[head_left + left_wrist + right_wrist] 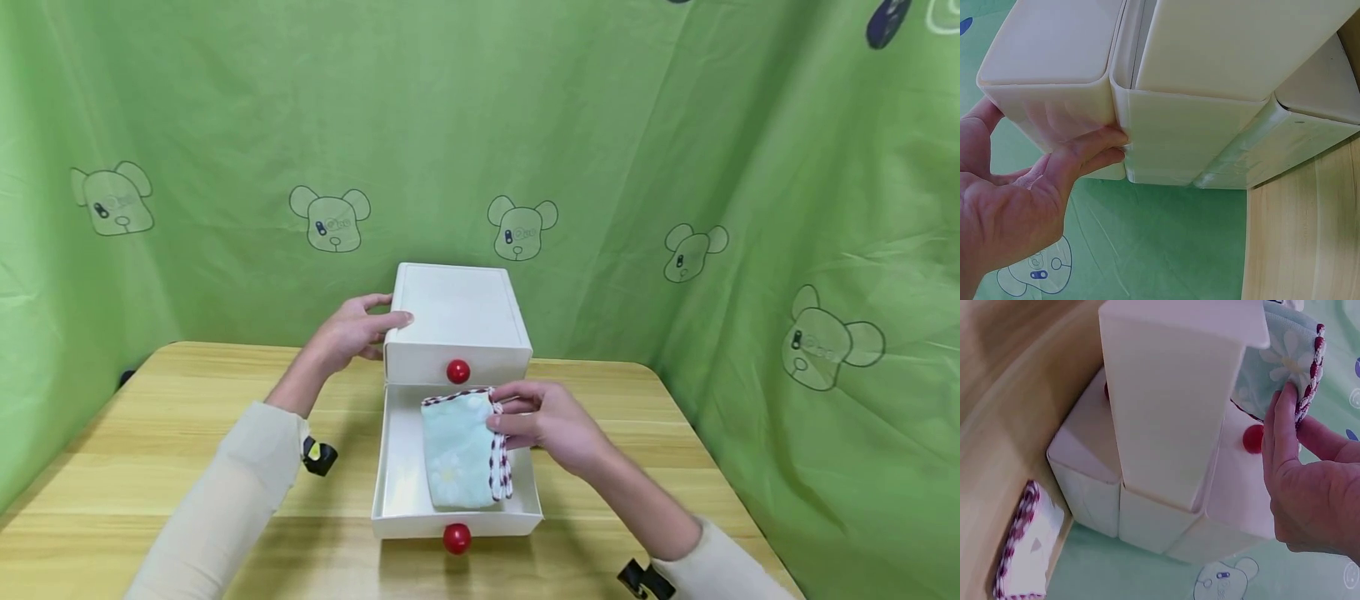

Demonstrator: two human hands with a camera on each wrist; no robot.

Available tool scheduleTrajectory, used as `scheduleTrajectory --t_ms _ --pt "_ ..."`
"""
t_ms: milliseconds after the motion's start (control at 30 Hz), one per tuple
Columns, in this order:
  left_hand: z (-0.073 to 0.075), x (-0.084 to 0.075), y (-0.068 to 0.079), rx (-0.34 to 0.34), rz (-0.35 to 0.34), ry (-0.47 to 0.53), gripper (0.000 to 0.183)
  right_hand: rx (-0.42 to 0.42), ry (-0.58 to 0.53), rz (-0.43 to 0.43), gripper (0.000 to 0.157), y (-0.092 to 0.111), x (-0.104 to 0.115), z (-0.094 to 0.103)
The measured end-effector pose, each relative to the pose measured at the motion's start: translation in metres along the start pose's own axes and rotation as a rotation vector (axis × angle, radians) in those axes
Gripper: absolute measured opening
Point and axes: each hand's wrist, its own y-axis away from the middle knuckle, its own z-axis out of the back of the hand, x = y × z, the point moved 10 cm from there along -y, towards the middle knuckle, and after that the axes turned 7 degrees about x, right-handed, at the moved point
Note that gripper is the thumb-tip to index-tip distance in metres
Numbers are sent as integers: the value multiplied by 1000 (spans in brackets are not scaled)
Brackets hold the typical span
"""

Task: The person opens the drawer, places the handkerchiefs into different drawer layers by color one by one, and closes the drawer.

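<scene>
A white drawer cabinet (457,308) with red knobs stands on the table. Its middle drawer (401,475) is pulled out towards me. At the cabinet's upper left edge, my left hand (352,332) holds on, thumb over the top and fingers against the side wall. A folded pale-blue towel (457,454) with flower prints and a dark-red and white stitched border lies tilted in or just above the open drawer; whether it touches the bottom I cannot tell. My right hand (558,425) pinches its right stitched edge between thumb and fingers.
In the right wrist view, another folded cloth (1034,544) with a stitched border lies on the wooden table (997,444) beside the cabinet. Behind the table hangs a green curtain (435,125) with bear-head outlines. The bottom drawer (1088,434) is closed.
</scene>
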Motion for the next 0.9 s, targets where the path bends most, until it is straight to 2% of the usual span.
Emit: scheduleTrajectory --t_ms 167,500,900 --pt "-2 -1 1 5 -3 5 84 15 -16 7 46 -7 -6 -9" --pt "-2 -2 1 2 -2 0 85 -10 110 12 43 -16 -13 -10" --pt "-1 -2 1 -3 -5 -9 85 -32 166 41 41 -29 -24 -7"
